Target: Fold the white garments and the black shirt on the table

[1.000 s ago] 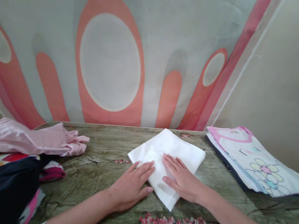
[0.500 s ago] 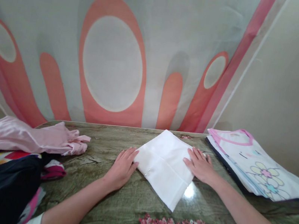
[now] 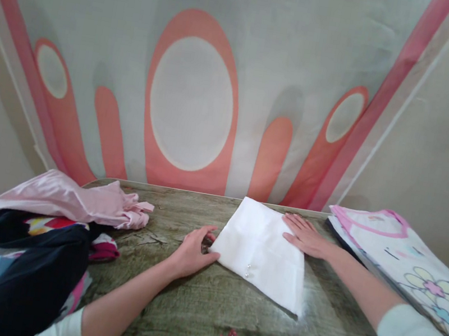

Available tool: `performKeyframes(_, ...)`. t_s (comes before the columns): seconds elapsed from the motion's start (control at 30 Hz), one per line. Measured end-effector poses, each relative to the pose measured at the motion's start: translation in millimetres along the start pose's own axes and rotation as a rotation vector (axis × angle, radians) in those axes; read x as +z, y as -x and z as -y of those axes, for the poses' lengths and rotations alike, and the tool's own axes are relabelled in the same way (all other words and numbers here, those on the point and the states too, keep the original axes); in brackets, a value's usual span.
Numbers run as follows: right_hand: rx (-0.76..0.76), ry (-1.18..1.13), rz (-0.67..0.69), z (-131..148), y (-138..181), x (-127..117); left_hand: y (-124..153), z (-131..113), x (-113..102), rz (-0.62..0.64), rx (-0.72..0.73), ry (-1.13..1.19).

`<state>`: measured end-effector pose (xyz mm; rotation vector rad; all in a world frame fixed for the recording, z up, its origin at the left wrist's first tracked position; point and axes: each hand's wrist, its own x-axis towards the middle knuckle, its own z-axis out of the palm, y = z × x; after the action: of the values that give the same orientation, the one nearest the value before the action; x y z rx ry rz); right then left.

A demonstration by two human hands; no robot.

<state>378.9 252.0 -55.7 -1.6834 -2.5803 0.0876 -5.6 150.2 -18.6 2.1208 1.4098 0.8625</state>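
A folded white garment (image 3: 259,247) with small shiny beads near its front edge lies on the wood-patterned tabletop (image 3: 166,318). At its left corner is my left hand (image 3: 194,253), fingers loosely curved and apart from the thumb, whose tip touches the garment's edge. I cannot see the garment pinched between thumb and fingers. My right hand (image 3: 305,237) rests flat on the garment's right side, its fingers stretched out over the upper edge. Both forearms reach in from the near side in pale sleeves.
On the left lies a loose heap of clothes, with a pink garment (image 3: 75,198) above a black one (image 3: 38,269). A stack of folded clothes stands at the right, topped by a white flower-print shirt (image 3: 414,260). Behind the table rises a patterned wall (image 3: 259,54).
The white garment has turned counterclockwise, its near corner swinging right. My left fingers went from lying flat to curved, with the thumb at the corner. The view has swung slightly left.
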Motion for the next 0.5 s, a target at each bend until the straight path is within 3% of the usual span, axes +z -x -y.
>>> performKeyframes(0.13,0.239,0.083,-0.096,-5.7,-18.1,-5.9,5.2,-5.7,2.2,0.049,0.057,-0.023)
performKeyframes(0.23,0.429,0.076,-0.160,7.9,-16.9,-4.2,8.1,-11.4,4.0,0.059,0.064,-0.028)
performKeyframes(0.3,0.432,0.029,-0.170,27.7,-5.3,1.5,10.1,-16.8,4.5,0.087,0.061,-0.020)
performKeyframes(0.5,0.254,-0.048,-0.127,83.2,46.7,24.9,24.0,-42.5,12.9,0.203,0.043,0.129)
